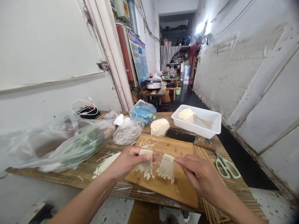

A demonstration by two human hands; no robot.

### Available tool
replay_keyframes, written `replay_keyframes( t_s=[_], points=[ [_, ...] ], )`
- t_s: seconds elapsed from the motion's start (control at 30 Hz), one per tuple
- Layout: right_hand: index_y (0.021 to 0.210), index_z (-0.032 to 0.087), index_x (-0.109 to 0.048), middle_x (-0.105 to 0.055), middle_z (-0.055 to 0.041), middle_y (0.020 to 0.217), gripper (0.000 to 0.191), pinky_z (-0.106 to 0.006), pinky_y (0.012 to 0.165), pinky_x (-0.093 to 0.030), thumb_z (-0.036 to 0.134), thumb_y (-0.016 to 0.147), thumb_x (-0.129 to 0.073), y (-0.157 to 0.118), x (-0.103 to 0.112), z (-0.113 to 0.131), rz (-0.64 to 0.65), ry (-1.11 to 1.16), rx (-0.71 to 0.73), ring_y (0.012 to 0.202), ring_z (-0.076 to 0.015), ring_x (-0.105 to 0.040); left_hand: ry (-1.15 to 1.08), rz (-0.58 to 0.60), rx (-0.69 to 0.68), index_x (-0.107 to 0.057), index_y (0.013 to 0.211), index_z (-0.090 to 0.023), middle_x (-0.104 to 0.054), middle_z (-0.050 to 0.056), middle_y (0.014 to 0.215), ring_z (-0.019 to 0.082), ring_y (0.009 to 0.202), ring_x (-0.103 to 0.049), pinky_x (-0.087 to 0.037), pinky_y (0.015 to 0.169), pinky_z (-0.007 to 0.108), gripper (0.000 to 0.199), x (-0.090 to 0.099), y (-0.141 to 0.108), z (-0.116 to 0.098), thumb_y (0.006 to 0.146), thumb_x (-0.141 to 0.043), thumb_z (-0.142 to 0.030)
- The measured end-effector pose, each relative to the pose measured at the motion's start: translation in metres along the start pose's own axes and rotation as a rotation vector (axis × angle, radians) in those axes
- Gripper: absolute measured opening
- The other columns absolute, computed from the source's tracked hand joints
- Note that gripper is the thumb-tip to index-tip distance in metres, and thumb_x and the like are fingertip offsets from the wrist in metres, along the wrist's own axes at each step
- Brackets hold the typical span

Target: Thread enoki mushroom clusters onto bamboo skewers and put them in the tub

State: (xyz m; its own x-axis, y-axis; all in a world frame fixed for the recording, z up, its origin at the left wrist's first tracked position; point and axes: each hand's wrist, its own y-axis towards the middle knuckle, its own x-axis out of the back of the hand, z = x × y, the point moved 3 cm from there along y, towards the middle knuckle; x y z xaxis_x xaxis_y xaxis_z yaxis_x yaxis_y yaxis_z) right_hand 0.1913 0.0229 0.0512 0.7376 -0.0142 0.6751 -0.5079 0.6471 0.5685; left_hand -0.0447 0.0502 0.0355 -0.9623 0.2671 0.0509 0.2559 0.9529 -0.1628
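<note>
My left hand (133, 160) pinches a flat bunch of enoki mushrooms (145, 169) between thumb and fingers, the small caps hanging down. Just to its right, my right hand (198, 171) grips a second enoki bunch (166, 167) by its upper right corner; whether a skewer runs through it I cannot make out. The two bunches hang apart over a wooden cutting board (161, 190). Loose enoki strands (147, 143) lie on the board's far left part. Partly behind my left forearm, more enoki (105, 165) are spread on the table.
A white tub (198, 132) holds skewered enoki (186, 115). Behind the board are a big enoki bundle (160, 127) and a cleaver (181, 134). Bamboo skewers (209, 203) and green-handled scissors (226, 166) lie right. Plastic bags (79, 143) crowd the left. A person (167, 70) sits far back.
</note>
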Motion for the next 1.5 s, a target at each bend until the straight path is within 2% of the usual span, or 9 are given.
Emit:
replay_keyframes(
  t_s=[0.33, 0.6, 0.8, 1.03, 1.17, 1.27, 1.5],
  points=[
    [0.106, 0.013, -0.064, -0.057, -0.0028, 0.067, 0.028, -0.024, 0.053, -0.04, 0.009, 0.092, -0.04, 0.001, -0.002, 0.0, -0.004, -0.029, 0.018, 0.06, -0.0141, -0.054, 0.023, -0.031, -0.034, -0.078, 0.079, -0.016, -0.076, 0.008, 0.088, 0.023, 0.082, -0.066, -0.047, 0.078, 0.031, 0.024, -0.007, -0.001, -0.008, 0.067, -0.076, -0.037],
    [0.104, 0.019, -0.065, -0.057, -0.0012, 0.066, 0.029, -0.024, 0.054, -0.039, 0.011, 0.092, -0.041, 0.005, -0.001, -0.001, 0.025, 0.028, 0.011, 0.06, -0.0134, -0.054, -0.025, 0.026, -0.047, -0.077, 0.077, -0.016, -0.076, 0.007, 0.084, 0.023, 0.08, -0.067, -0.047, 0.079, 0.031, 0.022, -0.013, -0.003, -0.009, 0.066, -0.076, -0.035],
    [0.104, 0.017, -0.067, -0.059, -0.0023, 0.068, 0.029, -0.024, 0.056, -0.041, 0.011, 0.092, -0.041, 0.009, -0.001, -0.002, 0.039, 0.064, 0.01, 0.062, -0.0139, -0.055, -0.025, 0.052, -0.053, -0.077, 0.073, -0.018, -0.076, 0.005, 0.083, 0.021, 0.08, -0.066, -0.046, 0.079, 0.029, 0.015, -0.017, -0.004, -0.012, 0.067, -0.075, -0.031],
    [0.097, 0.017, -0.069, -0.058, -0.0018, 0.066, 0.026, -0.022, 0.057, -0.042, 0.014, 0.092, -0.044, 0.014, -0.001, -0.005, 0.006, 0.116, -0.02, 0.06, -0.0125, -0.054, -0.105, 0.045, -0.029, -0.077, 0.078, -0.016, -0.076, 0.006, 0.089, 0.021, 0.081, -0.065, -0.046, 0.077, 0.028, 0.022, -0.018, 0.001, -0.007, 0.066, -0.077, -0.035],
    [0.097, 0.016, -0.07, -0.059, -0.0015, 0.065, 0.025, -0.021, 0.057, -0.042, 0.014, 0.091, -0.046, 0.016, 0.002, -0.007, -0.024, 0.147, -0.063, 0.059, -0.012, -0.054, -0.179, 0.079, -0.079, -0.075, 0.092, -0.018, -0.075, 0.005, 0.091, 0.019, 0.08, -0.064, -0.046, 0.075, 0.026, 0.027, -0.019, -0.001, -0.011, 0.072, -0.073, -0.036],
    [0.097, 0.018, -0.071, -0.06, -0.0018, 0.066, 0.024, -0.022, 0.056, -0.042, 0.014, 0.09, -0.048, 0.016, 0.004, -0.007, -0.038, 0.145, -0.075, 0.059, -0.0122, -0.056, -0.213, 0.076, -0.113, -0.074, 0.097, -0.019, -0.075, 0.005, 0.087, 0.018, 0.078, -0.064, -0.046, 0.076, 0.028, 0.027, -0.017, -0.003, -0.012, 0.079, -0.066, -0.037],
    [0.095, 0.018, -0.072, -0.06, -0.0014, 0.064, 0.023, -0.021, 0.053, -0.042, 0.014, 0.089, -0.05, 0.02, 0.009, 0.0, -0.05, 0.134, -0.048, 0.056, -0.0118, -0.055, -0.197, 0.028, -0.14, -0.076, 0.086, -0.017, -0.074, 0.004, 0.076, 0.017, 0.071, -0.063, -0.047, 0.071, 0.027, 0.025, -0.013, -0.005, -0.013, 0.076, -0.069, -0.038]
  ],
)
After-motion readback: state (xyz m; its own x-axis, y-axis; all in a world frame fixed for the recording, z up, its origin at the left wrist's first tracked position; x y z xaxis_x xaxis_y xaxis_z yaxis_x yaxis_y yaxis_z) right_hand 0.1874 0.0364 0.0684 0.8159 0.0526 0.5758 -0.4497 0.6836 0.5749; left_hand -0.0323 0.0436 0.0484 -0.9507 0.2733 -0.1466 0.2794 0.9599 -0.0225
